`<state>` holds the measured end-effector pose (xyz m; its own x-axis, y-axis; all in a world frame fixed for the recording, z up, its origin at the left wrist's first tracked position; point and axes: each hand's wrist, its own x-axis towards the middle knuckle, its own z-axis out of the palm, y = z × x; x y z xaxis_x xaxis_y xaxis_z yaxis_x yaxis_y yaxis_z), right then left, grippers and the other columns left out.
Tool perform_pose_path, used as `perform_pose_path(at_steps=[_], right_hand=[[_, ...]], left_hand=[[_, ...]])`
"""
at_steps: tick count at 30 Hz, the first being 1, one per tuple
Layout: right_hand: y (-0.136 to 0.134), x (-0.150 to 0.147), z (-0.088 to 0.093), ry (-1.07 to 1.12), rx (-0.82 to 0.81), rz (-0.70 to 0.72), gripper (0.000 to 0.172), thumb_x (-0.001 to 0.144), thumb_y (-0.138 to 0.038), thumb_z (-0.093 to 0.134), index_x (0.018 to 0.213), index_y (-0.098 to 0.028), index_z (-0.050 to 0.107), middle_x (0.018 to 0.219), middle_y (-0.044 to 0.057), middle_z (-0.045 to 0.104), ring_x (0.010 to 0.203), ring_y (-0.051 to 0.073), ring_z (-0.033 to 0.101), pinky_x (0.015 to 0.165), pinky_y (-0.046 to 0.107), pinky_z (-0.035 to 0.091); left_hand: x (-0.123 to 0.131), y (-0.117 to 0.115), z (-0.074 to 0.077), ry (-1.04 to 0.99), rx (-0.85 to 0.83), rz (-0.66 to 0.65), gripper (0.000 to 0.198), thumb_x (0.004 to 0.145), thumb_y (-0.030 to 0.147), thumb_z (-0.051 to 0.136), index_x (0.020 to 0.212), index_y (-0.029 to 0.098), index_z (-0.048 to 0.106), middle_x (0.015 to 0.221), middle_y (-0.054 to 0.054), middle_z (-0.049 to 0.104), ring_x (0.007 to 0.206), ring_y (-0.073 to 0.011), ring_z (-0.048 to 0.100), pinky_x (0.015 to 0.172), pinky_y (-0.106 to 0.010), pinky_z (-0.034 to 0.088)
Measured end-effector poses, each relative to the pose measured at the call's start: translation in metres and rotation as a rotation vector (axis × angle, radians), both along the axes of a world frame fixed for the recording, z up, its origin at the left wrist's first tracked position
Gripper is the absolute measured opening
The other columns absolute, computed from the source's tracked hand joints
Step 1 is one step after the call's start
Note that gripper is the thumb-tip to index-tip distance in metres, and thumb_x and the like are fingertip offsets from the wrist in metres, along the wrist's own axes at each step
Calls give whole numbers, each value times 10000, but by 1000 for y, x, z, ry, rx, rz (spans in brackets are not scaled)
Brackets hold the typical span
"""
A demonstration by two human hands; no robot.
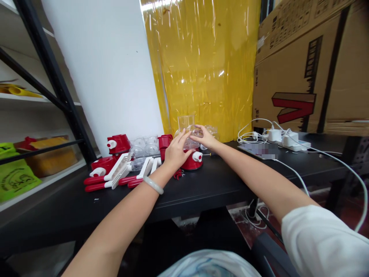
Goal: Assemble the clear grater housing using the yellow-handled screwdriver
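A clear plastic housing [186, 122] with an upright, tube-like opening stands over a red base [192, 163] at the back middle of the black table. My left hand [176, 151] curls round the left side of this housing, its fingers on the upper edge. From the right, my right hand [205, 137] grips the same part with bent fingers. Out of the base's front sticks a white knob [197, 156]. Its underside and the contact with the housing are partly hidden by my left hand. Small red pieces [178, 174] lie beside the base.
Left of my hands are red bases [118, 144], clear plastic parts [144, 146] and white cranks with red handles [115, 175]. White chargers [284, 137], cables and a flat device [258, 149] lie right. A large cardboard box [288, 77] and yellow plastic sheet [207, 69] stand behind.
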<state>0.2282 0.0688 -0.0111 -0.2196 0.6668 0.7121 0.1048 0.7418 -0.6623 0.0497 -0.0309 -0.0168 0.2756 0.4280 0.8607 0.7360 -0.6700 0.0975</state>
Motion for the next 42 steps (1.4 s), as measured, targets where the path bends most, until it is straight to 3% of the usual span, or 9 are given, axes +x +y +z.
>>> perform_pose_path(at_steps=[9,15,21,27,31,36,39,42], right_hand=[[-1,-2,2,63,-58,72,903,688,-460,863,1450,-219,441,1421,169,569,1306,283,589,1122,504,465],[-6,-1,-4,5,-29,132,1235,615,-426,912,1590,-246,177,1419,194,552,1280,311,614,1092,552,479],[-12,-3,-11,-13,-2,213,1387,601,-405,923,1620,-281,-9,1368,187,582,1174,314,685,1066,579,496],[-17,-2,-10,-69,72,189,1278,596,-410,926,1597,-238,151,1390,205,553,1230,336,640,1083,581,480],[-16,-2,-8,-64,46,177,1073,691,-471,856,1552,-249,256,1389,198,545,1215,322,638,1019,549,539],[-13,-4,-11,-32,75,192,849,787,-518,756,1477,-248,340,1389,181,544,1163,292,663,988,526,557],[-12,-7,-16,-33,87,206,850,785,-518,756,1464,-256,317,1415,189,516,1121,271,682,972,504,563],[-12,-10,-18,-17,11,130,989,751,-527,781,1508,-254,206,1390,203,519,1001,259,717,933,523,570]], left_hand=[[-2,1,1,-13,-7,-15,738,791,283,822,1461,277,513,1560,-90,498,1428,-316,479,1202,-486,371],[-1,-1,1,5,-14,2,763,801,277,812,1483,278,471,1563,-102,490,1436,-316,466,1204,-492,365],[-9,1,0,-89,-68,27,1025,609,301,941,1487,257,412,1496,-159,484,1420,-377,447,1173,-549,386],[-19,23,-12,-237,-178,-71,1086,561,392,959,1465,189,392,1441,-210,454,1401,-398,454,1160,-567,385],[-20,35,-20,-336,-261,-145,1099,563,392,959,1464,186,366,1485,-234,419,1393,-385,472,1154,-565,395],[-15,34,-22,-486,-405,-233,1021,622,364,939,1451,195,366,1470,-241,471,1357,-365,524,1131,-562,426],[-15,29,-21,-532,-520,-285,1036,640,365,934,1459,190,324,1434,-253,512,1296,-352,589,1088,-547,475],[-15,27,-22,-565,-549,-277,1048,629,373,940,1451,188,319,1399,-252,543,1266,-350,615,1061,-548,498]])
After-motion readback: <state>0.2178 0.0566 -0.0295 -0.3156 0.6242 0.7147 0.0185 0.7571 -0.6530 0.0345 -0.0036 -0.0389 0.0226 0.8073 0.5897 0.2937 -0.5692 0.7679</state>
